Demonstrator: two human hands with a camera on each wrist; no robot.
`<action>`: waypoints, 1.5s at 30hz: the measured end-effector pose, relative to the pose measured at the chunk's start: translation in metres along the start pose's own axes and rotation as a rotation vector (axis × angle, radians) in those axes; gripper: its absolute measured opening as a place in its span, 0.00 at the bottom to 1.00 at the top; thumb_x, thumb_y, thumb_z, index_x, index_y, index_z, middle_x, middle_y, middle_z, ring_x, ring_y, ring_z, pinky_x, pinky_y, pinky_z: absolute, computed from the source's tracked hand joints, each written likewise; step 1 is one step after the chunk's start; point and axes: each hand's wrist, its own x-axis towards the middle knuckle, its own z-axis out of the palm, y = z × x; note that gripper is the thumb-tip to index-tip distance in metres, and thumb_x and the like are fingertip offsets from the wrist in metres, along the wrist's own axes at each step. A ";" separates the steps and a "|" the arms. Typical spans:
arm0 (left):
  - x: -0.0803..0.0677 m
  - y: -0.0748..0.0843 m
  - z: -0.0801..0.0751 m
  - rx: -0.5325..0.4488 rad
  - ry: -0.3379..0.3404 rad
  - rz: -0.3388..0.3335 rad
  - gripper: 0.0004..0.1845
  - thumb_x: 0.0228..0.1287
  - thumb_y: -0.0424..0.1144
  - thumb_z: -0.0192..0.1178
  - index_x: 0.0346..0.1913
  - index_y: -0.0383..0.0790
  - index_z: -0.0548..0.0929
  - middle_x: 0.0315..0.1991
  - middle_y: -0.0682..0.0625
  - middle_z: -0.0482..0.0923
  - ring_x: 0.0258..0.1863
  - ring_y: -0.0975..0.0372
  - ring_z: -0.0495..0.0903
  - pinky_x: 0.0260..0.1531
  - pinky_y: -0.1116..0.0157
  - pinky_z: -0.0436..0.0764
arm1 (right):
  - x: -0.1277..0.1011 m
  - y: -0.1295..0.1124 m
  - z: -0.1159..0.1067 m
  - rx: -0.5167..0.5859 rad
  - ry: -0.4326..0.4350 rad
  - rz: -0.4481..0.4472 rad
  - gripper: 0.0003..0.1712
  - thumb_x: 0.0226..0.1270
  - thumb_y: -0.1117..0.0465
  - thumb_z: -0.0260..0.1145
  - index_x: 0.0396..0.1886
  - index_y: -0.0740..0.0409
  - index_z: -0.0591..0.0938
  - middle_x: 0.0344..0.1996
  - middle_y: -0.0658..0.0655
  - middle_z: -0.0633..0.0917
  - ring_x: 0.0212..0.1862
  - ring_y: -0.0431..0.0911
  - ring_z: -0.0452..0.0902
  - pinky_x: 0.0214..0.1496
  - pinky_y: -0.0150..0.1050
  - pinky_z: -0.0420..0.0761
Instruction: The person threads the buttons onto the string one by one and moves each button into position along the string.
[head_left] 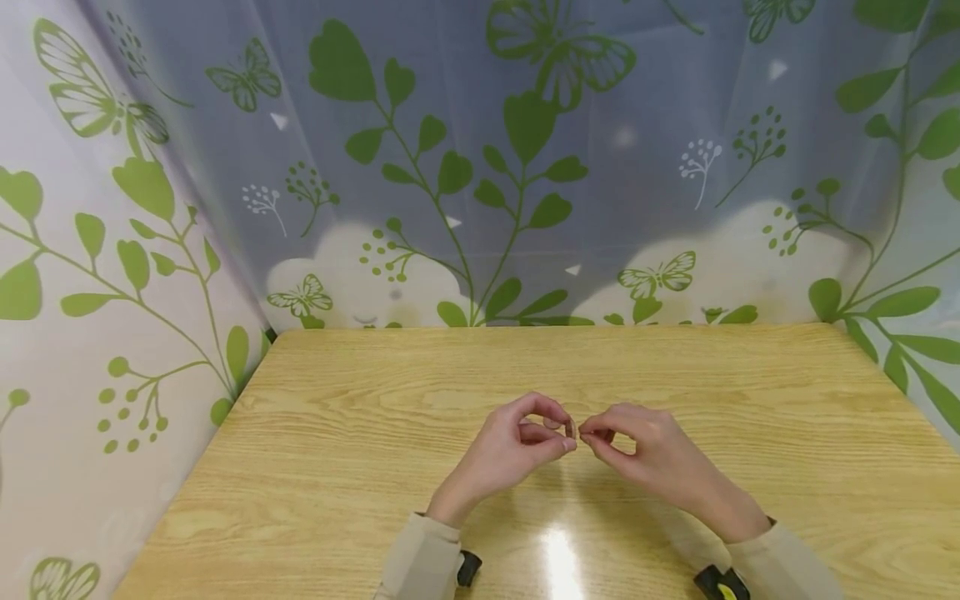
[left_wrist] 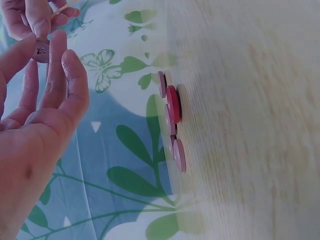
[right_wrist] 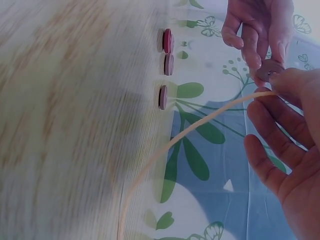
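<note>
Button [head_left: 570, 428] sits pinched in left hand [head_left: 510, 446]; right hand [head_left: 645, 450] pinches cord [right_wrist: 200, 127] tip just right of it.

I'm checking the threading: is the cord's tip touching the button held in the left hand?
Touching. The right wrist view shows the cord running up to the button, its end meeting the button's rim where the right hand's fingertips pinch it.

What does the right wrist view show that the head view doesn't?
Only the right wrist view shows the pale cord running from the right hand toward the table, and the spare buttons lying at the table's edge. Only the head view shows both sleeves. Both show the left hand and right hand meeting at a small brown button.
</note>
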 end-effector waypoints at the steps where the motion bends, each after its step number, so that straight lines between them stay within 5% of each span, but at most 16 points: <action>1: 0.000 0.000 0.000 0.005 0.000 -0.001 0.11 0.68 0.39 0.68 0.50 0.47 0.83 0.47 0.47 0.89 0.49 0.56 0.89 0.48 0.65 0.84 | 0.000 0.000 0.000 0.001 0.000 -0.001 0.22 0.49 0.81 0.75 0.41 0.55 0.87 0.31 0.49 0.89 0.32 0.35 0.82 0.38 0.22 0.80; 10: 0.001 -0.003 0.000 0.026 0.009 0.009 0.07 0.72 0.40 0.65 0.49 0.48 0.86 0.42 0.50 0.91 0.45 0.65 0.90 0.52 0.64 0.85 | 0.001 -0.001 0.001 0.004 0.000 -0.009 0.23 0.49 0.81 0.75 0.42 0.55 0.87 0.32 0.48 0.89 0.32 0.36 0.83 0.37 0.24 0.81; 29: 0.001 -0.007 0.000 0.128 0.103 0.105 0.03 0.71 0.40 0.65 0.43 0.46 0.86 0.48 0.49 0.83 0.43 0.51 0.90 0.44 0.68 0.85 | 0.004 -0.003 0.005 -0.017 0.002 0.006 0.21 0.50 0.79 0.75 0.42 0.57 0.88 0.31 0.47 0.89 0.30 0.33 0.81 0.36 0.21 0.79; 36: 0.001 -0.007 0.000 0.135 0.103 0.114 0.04 0.72 0.39 0.63 0.44 0.45 0.86 0.41 0.49 0.88 0.42 0.49 0.89 0.43 0.68 0.84 | 0.004 -0.002 0.005 -0.025 0.012 0.012 0.21 0.51 0.77 0.77 0.45 0.58 0.87 0.29 0.46 0.88 0.29 0.32 0.80 0.33 0.21 0.77; 45: 0.001 -0.008 0.001 0.076 0.086 0.102 0.04 0.73 0.37 0.62 0.45 0.43 0.85 0.43 0.47 0.88 0.37 0.66 0.87 0.44 0.67 0.84 | 0.004 -0.002 0.008 -0.006 0.035 0.001 0.20 0.53 0.74 0.78 0.47 0.60 0.87 0.34 0.53 0.91 0.32 0.38 0.86 0.38 0.22 0.81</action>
